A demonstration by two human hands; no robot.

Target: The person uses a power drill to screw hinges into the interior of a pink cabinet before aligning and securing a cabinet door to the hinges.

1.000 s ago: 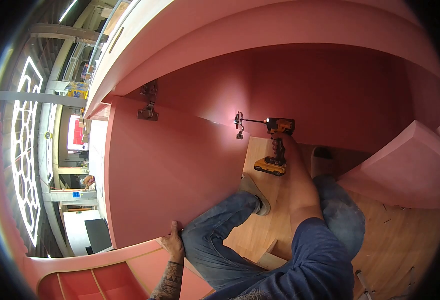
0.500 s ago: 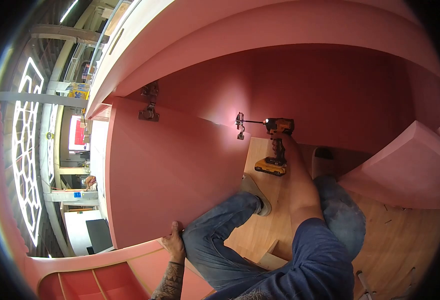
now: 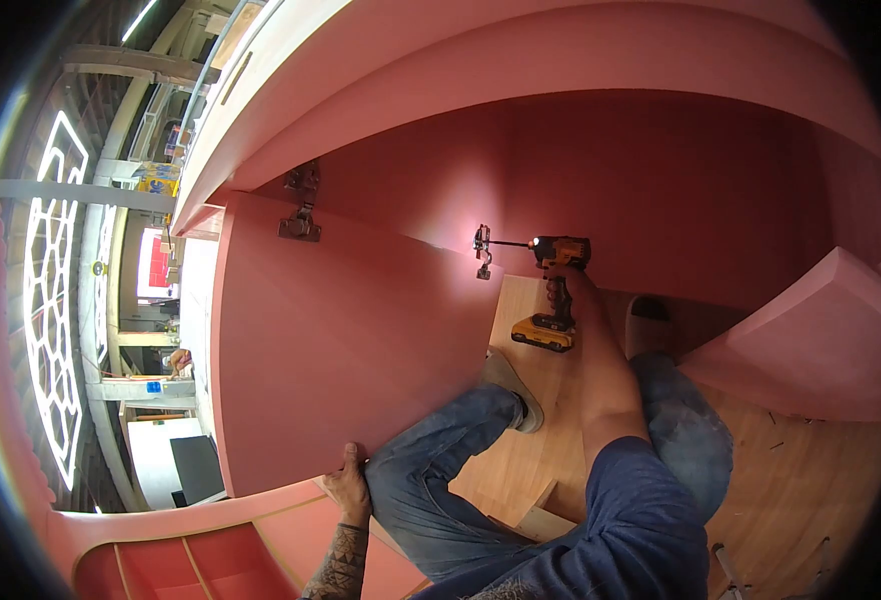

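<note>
Our right hand (image 3: 560,286) has its fingers closed around the grip of the drill (image 3: 563,251), which lies in front of the pink cabinet interior (image 3: 640,180), its bit pointing picture-left at the hinge (image 3: 482,250) and its barrel's long axis nearly level across the view. Our left hand (image 3: 348,487) rests its partly open fingers at the edge of the pink door panel (image 3: 350,340).
</note>
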